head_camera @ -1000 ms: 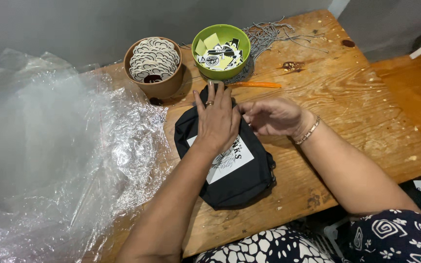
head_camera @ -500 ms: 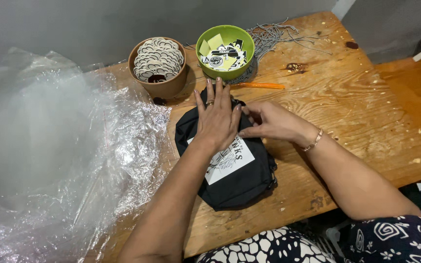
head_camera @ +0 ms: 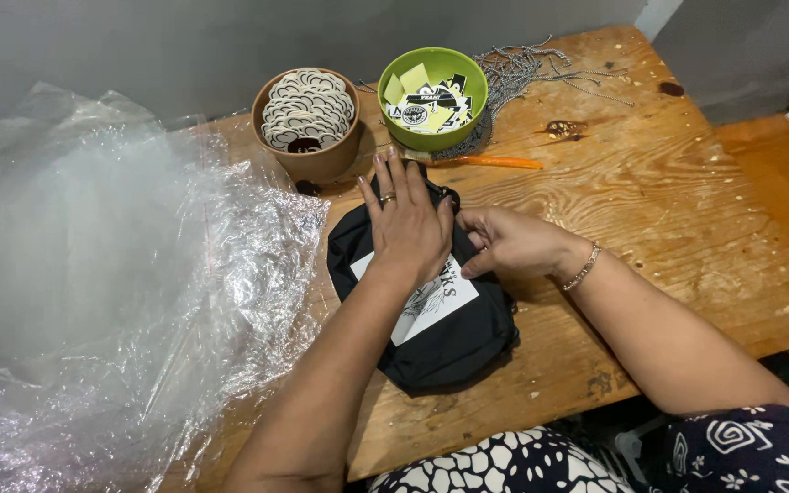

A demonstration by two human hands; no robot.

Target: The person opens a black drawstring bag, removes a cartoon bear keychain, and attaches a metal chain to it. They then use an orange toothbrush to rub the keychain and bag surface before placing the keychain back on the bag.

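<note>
A folded black garment [head_camera: 454, 342] with a white printed patch [head_camera: 431, 306] lies on the wooden table [head_camera: 678, 219]. My left hand [head_camera: 404, 224] presses flat on its upper part, fingers spread, a ring on one finger. My right hand [head_camera: 509, 242], with a bracelet at the wrist, pinches the garment's right edge beside the patch. Both forearms reach in from the bottom of the view.
A brown bowl [head_camera: 312, 164] of round stickers and a green bowl [head_camera: 433, 137] of mixed stickers stand at the back. An orange pen [head_camera: 495, 162] and a heap of ball chains [head_camera: 522, 68] lie behind the garment. Crumpled clear plastic bags [head_camera: 111, 292] cover the left.
Both hands have stayed on the garment. My right hand has drawn slightly closer to the left hand along the garment's edge; the view has shifted a little.
</note>
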